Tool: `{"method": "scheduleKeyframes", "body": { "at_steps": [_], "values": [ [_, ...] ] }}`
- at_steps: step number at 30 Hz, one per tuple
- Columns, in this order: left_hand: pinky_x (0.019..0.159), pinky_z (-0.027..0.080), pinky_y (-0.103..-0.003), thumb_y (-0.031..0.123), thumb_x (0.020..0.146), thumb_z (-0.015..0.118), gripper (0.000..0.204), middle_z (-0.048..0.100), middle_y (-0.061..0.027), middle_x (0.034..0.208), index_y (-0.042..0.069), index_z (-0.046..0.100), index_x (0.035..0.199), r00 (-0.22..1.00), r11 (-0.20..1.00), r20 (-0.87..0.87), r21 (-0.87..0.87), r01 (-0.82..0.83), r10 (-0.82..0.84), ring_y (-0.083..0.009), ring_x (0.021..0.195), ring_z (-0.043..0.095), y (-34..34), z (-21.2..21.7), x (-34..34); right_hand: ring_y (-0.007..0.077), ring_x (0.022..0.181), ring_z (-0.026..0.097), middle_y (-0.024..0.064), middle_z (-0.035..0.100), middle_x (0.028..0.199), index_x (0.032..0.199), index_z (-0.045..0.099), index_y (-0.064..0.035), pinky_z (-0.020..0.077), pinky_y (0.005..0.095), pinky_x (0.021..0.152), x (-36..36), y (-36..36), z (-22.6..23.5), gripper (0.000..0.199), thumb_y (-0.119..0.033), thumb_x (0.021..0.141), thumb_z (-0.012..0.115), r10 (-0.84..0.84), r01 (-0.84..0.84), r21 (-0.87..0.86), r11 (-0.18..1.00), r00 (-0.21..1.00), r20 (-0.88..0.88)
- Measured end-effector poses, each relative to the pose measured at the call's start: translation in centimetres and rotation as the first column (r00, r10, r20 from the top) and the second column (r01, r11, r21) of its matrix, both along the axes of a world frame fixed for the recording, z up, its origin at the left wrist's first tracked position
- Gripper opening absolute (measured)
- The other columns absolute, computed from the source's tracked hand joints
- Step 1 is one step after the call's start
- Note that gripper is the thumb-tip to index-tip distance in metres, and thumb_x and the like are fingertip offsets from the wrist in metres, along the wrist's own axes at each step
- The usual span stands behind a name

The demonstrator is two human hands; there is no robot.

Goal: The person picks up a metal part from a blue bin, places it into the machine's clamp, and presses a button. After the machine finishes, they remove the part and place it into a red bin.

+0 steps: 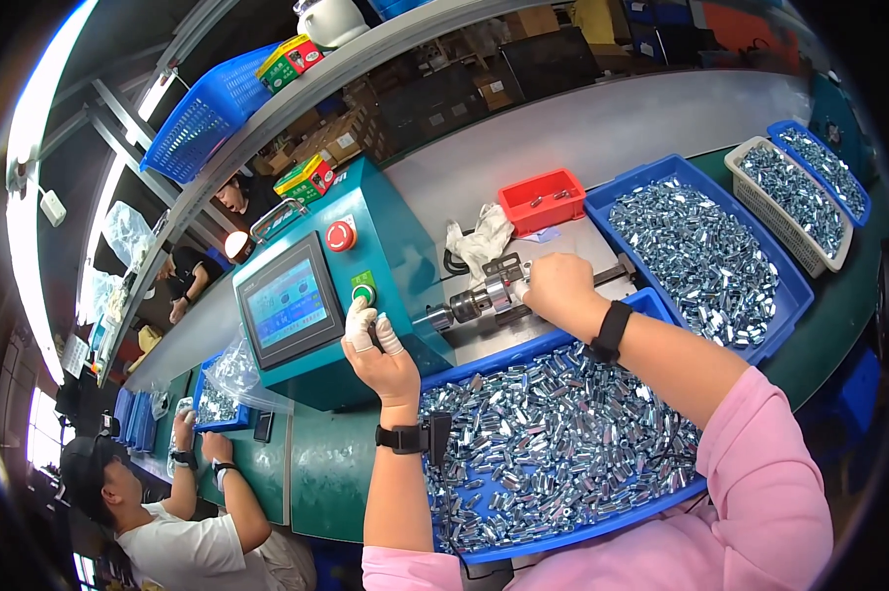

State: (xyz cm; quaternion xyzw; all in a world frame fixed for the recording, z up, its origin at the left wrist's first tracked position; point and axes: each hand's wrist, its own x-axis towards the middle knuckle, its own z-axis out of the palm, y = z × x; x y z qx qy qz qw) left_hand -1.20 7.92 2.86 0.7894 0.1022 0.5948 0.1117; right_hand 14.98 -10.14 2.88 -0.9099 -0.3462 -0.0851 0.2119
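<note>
Parts tray (553, 543) right of control box (395, 231)

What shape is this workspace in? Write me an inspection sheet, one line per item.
Surface: green bench, with a pale grey plate behind the chuck.
Job's things: teal machine with chuck and fixture; nearest blue tray heaped with small metal parts.
Clutter: crumpled white fabric; red bin holding a few parts.
Hands: left hand has wrapped fingertips at the green button; right hand is at the fixture, grip partly hidden.
Cables: black loop, apparently a cord, beside the fabric.
Surroundings: co-worker at left; blue basket overhead.
</note>
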Motion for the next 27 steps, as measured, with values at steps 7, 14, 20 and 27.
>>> {"method": "scheduleKeyframes", "body": {
  "at_steps": [7,14,20,27],
  "values": [
    [0.083,0.044,-0.03,0.011,0.093,0.05,0.021,0.053,-0.0146,0.116,-0.001,0.052,0.109,0.984,0.987,-0.105,0.086,-0.134,0.142,-0.022,0.099,0.053,-0.4,0.4,-0.3,0.0317,0.067,0.063,0.0154,0.065,0.071,0.07,0.067,-0.0029,0.0501,0.0405,0.06,0.7,-1.4,1.1,0.043,-0.045,0.077,0.062,0.004,-0.004,-0.002,1.0,0.997,-0.074],
    [0.083,0.041,-0.028,0.012,0.094,0.048,0.02,0.055,-0.0123,0.113,0.0,0.052,0.11,0.989,0.992,-0.093,-0.04,-0.119,0.115,-0.0176,0.093,0.052,-1.4,1.5,0.1,0.0275,0.061,0.063,0.0155,0.063,0.065,0.068,0.066,-0.0021,0.0482,0.0387,0.057,1.9,-3.8,0.6,0.041,-0.04,0.082,0.057,0.108,-0.049,0.189,0.981,0.943,-0.314],
    [0.082,0.042,-0.026,0.012,0.094,0.048,0.022,0.055,-0.0083,0.107,0.0,0.051,0.112,0.988,0.941,0.121,-0.312,0.13,-0.097,-0.0146,0.089,0.052,-4.0,0.7,0.8,0.0222,0.046,0.059,0.0125,0.058,0.054,0.066,0.064,-0.0002,0.0471,0.0364,0.052,0.4,-5.1,-0.4,0.041,-0.036,0.085,0.054,0.33,-0.054,0.437,0.898,0.739,-0.587],
    [0.078,0.041,-0.023,0.013,0.094,0.05,0.02,0.056,-0.0033,0.096,0.002,0.052,0.111,0.875,0.604,0.063,-0.7,0.382,-0.481,-0.009,0.084,0.05,-9.6,-0.8,0.3,0.0163,0.045,0.057,0.0118,0.061,0.063,0.109,0.06,0.0,0.0471,0.0309,0.049,-0.2,-5.3,-0.5,0.034,-0.023,0.084,0.055,0.468,-0.143,0.473,0.869,0.546,-0.695]
  ]
}}
